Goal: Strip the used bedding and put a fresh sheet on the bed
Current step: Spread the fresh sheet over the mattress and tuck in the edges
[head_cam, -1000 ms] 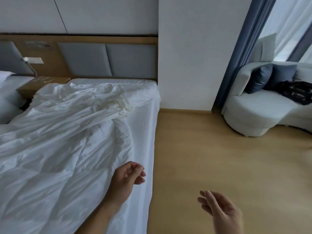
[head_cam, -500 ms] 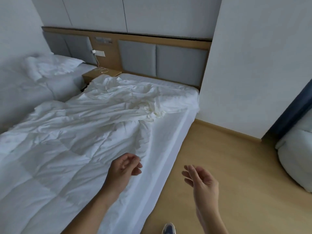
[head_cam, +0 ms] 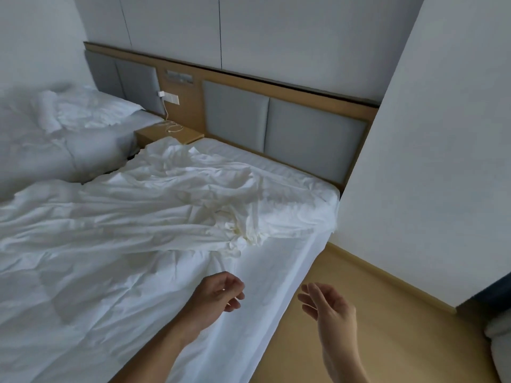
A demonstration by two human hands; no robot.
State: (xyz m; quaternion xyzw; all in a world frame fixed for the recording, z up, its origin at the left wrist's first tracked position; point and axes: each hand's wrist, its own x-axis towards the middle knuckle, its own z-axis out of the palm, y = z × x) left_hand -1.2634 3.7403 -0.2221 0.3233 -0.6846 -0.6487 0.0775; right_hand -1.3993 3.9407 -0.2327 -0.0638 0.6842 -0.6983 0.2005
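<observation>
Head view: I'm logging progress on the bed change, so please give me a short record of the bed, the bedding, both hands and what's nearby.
bed: mattress covered by a white sheet
bedding: crumpled white bedding heaped across the top, not yet stripped
left hand: empty, fingers loosely curled, above the bed's near edge
right hand: empty, fingers relaxed, over the wooden floor beside the bed
nearby: nightstand with a white cable; second bed to the left
</observation>
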